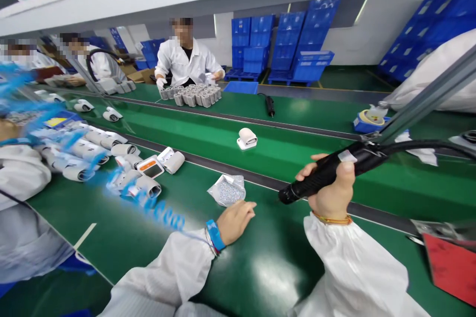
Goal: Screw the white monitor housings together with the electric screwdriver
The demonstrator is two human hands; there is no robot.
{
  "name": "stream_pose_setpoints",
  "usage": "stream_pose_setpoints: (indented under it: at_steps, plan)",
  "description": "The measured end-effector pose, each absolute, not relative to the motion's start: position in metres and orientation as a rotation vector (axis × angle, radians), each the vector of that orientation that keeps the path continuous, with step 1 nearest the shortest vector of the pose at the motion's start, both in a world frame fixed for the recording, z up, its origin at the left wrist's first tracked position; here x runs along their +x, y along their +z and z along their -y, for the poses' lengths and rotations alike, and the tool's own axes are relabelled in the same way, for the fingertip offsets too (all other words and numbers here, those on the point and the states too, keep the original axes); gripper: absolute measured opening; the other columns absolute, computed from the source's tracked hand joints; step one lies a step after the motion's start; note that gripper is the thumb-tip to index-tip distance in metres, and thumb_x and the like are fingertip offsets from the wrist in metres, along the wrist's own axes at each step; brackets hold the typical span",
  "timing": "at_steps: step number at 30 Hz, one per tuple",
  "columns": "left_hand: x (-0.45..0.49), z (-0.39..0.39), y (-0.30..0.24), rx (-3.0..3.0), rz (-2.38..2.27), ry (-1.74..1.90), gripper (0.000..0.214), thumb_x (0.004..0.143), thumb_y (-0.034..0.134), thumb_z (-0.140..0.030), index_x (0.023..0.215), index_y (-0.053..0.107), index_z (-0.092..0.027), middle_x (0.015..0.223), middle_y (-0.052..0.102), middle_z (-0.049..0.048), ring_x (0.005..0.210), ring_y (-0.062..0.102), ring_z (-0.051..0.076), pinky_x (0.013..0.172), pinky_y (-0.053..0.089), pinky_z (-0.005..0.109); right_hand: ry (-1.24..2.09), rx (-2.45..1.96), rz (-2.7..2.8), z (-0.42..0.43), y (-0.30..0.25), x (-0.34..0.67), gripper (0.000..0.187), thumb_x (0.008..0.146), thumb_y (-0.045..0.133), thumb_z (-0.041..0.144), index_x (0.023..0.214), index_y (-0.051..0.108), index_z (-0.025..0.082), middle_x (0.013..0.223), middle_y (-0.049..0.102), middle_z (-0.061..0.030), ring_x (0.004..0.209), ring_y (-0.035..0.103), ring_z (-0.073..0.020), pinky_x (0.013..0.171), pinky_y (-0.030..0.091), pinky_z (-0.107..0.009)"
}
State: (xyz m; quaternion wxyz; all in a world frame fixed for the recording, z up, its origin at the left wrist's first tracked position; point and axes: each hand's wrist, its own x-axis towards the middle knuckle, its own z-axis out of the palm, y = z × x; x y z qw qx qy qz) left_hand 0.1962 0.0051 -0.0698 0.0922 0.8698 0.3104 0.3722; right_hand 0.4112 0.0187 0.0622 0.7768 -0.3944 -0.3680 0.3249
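My right hand (332,188) is wrapped round a black electric screwdriver (320,178), held nearly level with its tip pointing left above the green bench (275,272). A black cable runs from its rear to the right. My left hand (235,219) rests on the bench with its fingers curled loosely, fingertips right next to a small clear bag of screws (227,189). A blue wristband with a coiled blue cord sits on my left wrist (214,235).
Several white cylindrical devices (122,168) lie in a group at the left. One white device (247,138) sits alone on the green conveyor belt. Across it, a person in a white coat (186,62) sits behind grey parts. Blue crates (282,42) stack at the back; a red tray (451,267) lies right.
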Motion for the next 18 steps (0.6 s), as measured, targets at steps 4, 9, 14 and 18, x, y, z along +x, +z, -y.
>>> stream_pose_setpoints:
  at_steps: [4,9,14,18]
  plan:
    - [0.205,0.005,-0.080,2.540,-0.864,0.929,0.026,0.097,0.039,-0.018,0.123,0.045,-0.019,0.090,0.064,0.0034,0.081,0.062,0.016,0.076,0.053,0.029,0.918,-0.733,0.879,-0.002,0.071,0.387,0.056,0.070,0.054,0.072,0.083,0.057,0.018,0.050,0.055,0.0009,0.041,0.053,-0.0139,0.041,0.044,-0.027]
    - [0.204,0.004,-0.078,2.458,-0.885,0.804,0.030,0.093,0.052,-0.019,0.122,0.044,-0.019,0.091,0.065,0.0027,0.081,0.063,0.017,0.076,0.053,0.030,1.024,-0.716,0.970,0.004,0.062,0.371,0.054,0.068,0.061,0.068,0.088,0.057,0.017,0.054,0.057,-0.0003,0.042,0.053,-0.0139,0.042,0.044,-0.027]
    - [0.205,0.004,-0.077,2.394,-0.913,0.786,0.036,0.090,0.058,-0.021,0.123,0.043,-0.018,0.089,0.066,0.0018,0.082,0.064,0.017,0.078,0.053,0.031,1.060,-0.732,0.971,0.003,0.057,0.367,0.054,0.069,0.060,0.067,0.088,0.057,0.017,0.054,0.057,-0.0002,0.043,0.053,-0.0134,0.042,0.043,-0.026]
    - [0.205,0.003,-0.078,2.352,-0.924,0.757,0.035,0.090,0.060,-0.022,0.120,0.045,-0.019,0.088,0.067,0.0012,0.083,0.066,0.017,0.078,0.053,0.030,1.067,-0.740,0.974,0.004,0.057,0.365,0.054,0.070,0.060,0.067,0.088,0.056,0.017,0.054,0.057,0.0000,0.043,0.053,-0.0132,0.043,0.043,-0.026]
